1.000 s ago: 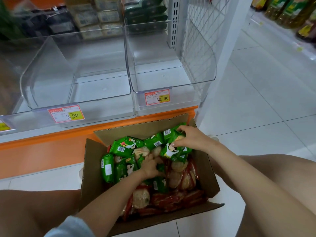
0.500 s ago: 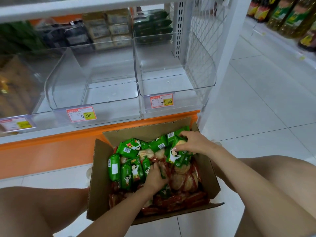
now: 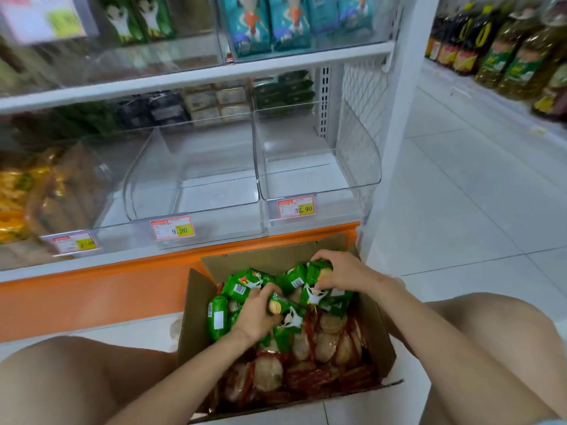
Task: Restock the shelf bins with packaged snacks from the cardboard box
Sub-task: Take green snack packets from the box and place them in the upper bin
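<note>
The task is, as I judge it, only at its beginning. On the lowest shelf [image 3: 138, 254] the middle bin [image 3: 144, 179], above the 9.90 tag [image 3: 172, 228], and the right bin [image 3: 359, 161], above the 32.90 tag [image 3: 296, 207], hold no packet at all, while the cardboard box [image 3: 196, 305] is nearly full. The box stands on the floor [image 3: 460, 210], at 6 o'clock from these two bins. Inside it the green packets [image 3: 242, 285] are heaped on the far side, toward 12 o'clock, and the red packets [image 3: 325, 342] fill the near side, toward 6 o'clock. Both hands are down in the green heap. The left hand [image 3: 254, 317] has its grip curled round a green packet [image 3: 285, 314], whose long axis runs slanted, from about 10 o'clock to 4 o'clock. The right hand [image 3: 340, 274] has its grip closed from above on a second green packet [image 3: 316, 289]; this one stands nearly upright, with its long axis from 12 to 6 o'clock. Whether this hand holds more than one packet I cannot tell. Everything is left to do: lifting the packets, carrying them toward 12 o'clock and laying them in a bin. Which bin is meant for the green ones I cannot tell.
</note>
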Demonstrator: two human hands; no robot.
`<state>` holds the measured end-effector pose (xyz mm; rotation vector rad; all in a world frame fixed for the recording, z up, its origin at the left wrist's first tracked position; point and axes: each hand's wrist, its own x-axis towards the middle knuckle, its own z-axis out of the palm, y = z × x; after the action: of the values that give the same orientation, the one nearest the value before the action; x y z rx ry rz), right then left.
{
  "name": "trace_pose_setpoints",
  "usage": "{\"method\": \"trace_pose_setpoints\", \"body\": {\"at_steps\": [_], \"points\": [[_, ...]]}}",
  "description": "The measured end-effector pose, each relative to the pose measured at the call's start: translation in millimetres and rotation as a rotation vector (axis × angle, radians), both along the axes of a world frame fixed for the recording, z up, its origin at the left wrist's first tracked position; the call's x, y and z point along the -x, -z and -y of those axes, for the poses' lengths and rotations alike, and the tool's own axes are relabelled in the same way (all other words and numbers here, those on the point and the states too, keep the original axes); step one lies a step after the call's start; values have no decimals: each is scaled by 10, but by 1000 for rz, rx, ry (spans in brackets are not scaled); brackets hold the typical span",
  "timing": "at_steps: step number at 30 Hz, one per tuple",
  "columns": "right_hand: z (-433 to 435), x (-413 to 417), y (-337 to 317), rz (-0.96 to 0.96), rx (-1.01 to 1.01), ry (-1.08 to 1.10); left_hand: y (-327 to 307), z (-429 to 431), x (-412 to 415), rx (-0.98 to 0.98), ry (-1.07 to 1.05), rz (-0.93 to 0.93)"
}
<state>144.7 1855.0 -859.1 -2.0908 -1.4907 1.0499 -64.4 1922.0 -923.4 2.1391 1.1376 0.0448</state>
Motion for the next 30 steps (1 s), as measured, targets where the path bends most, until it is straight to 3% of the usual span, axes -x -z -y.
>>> {"method": "trace_pose_setpoints", "body": {"at_steps": [6,13,18,24,30], "points": [[0,215,-274,-49,-94,13,-648,-290,307,-97,157,12],[-13,273,-859,-19,-236,74,-1491,-550,584,-91,181,157],[-199,436,-1724,117,-468,-15,-2469,-711,706,-299,235,216],[-498,626,-3032,196,-749,-11,-3894,-910,913,-691,224,326],[-987,752,-3871,205,-963,-8,-4770,-1247,918,-855,126,378]]}}
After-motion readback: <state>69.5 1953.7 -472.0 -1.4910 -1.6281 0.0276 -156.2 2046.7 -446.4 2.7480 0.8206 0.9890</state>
